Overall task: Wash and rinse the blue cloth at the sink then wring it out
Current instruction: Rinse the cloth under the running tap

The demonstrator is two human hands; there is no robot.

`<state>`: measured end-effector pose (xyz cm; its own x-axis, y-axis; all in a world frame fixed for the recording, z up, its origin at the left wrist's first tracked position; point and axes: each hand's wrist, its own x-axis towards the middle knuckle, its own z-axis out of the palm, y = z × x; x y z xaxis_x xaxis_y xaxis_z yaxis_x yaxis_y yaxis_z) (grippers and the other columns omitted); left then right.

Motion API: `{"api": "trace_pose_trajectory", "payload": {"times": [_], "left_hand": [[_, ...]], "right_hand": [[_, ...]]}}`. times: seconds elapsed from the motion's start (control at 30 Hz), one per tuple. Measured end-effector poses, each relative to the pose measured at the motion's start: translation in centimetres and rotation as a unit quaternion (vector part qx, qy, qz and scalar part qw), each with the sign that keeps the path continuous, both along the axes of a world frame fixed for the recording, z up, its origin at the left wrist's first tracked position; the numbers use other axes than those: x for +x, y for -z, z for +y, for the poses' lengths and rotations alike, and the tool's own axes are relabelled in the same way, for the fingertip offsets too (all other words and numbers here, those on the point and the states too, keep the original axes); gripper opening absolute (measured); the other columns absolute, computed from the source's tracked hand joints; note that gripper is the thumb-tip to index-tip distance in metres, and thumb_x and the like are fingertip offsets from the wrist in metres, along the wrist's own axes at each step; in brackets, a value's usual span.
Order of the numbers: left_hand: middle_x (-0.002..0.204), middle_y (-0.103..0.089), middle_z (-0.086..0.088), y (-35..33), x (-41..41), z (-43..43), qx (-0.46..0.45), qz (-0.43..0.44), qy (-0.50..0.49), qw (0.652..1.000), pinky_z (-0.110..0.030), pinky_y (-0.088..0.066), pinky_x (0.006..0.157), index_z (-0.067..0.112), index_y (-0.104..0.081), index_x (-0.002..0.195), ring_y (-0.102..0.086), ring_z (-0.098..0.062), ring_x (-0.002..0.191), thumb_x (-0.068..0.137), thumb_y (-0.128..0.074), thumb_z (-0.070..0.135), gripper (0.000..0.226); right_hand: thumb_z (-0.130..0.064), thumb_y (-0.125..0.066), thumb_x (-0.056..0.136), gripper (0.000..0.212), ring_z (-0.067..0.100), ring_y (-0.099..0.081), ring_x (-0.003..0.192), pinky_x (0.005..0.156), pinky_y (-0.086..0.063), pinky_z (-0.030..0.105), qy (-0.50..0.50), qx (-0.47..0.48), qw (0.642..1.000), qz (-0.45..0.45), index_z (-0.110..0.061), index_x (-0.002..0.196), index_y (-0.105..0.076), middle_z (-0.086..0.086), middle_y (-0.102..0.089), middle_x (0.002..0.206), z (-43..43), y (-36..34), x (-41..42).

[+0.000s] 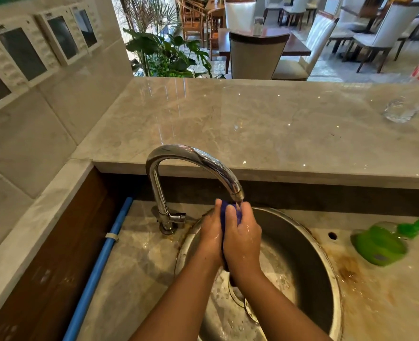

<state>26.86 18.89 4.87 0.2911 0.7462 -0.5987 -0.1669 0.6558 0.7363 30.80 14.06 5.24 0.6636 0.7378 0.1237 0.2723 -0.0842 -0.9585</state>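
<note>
We find the small blue fabric cloth [225,209] at frame centre, clamped between left hand [211,233] and right hand [243,242], beneath the curved chrome tap [193,156], over the round steel sink [326,257]. Our judgement of the risk: wet hands slip and the cloth drops into the sink.

The cloth [224,208] is mostly hidden between the left hand [212,233] and right hand [242,242]. The green bottle [380,244] is blurred. The bottom edge cuts off the sink [301,254].

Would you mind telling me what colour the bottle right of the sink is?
The bottle is green, cap included; head view shows it best.
</note>
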Motion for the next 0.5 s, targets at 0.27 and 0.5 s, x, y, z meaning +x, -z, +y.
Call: {"api": "trace_pose_trajectory", "payload": {"times": [0.27, 0.5], "left_hand": [[0.104, -0.079, -0.004, 0.4, -1.1, -0.8, 0.060, -0.077, 0.088, 0.991, -0.038, -0.061, 0.077, 0.024, -0.070, 0.113, -0.076, -0.022, 0.096, 0.095, -0.063, 0.037, 0.023], [0.096, -0.077, -0.009, 0.1, -1.1, 1.0, 0.056, 0.015, 0.019, 0.998, -0.047, -0.058, 0.088, 0.017, -0.070, 0.104, -0.074, -0.027, 0.093, 0.099, -0.055, 0.047, 0.034]], "right_hand": [[-0.030, -0.048, 0.105, 0.018, 0.017, -0.062, 0.073, 0.058, -0.043, 0.023, 0.062, -0.085, 0.994, 0.033, -0.020, 0.091, -0.054, 0.000, -0.061, 0.078, 1.8, 1.9, 5.3], [-0.029, -0.052, 0.102, 0.016, 0.003, -0.061, 0.064, 0.057, -0.050, 0.016, -0.031, 0.037, 0.998, 0.048, -0.028, 0.087, -0.059, -0.009, -0.065, 0.079, -1.6, -0.4, 1.3]]}}
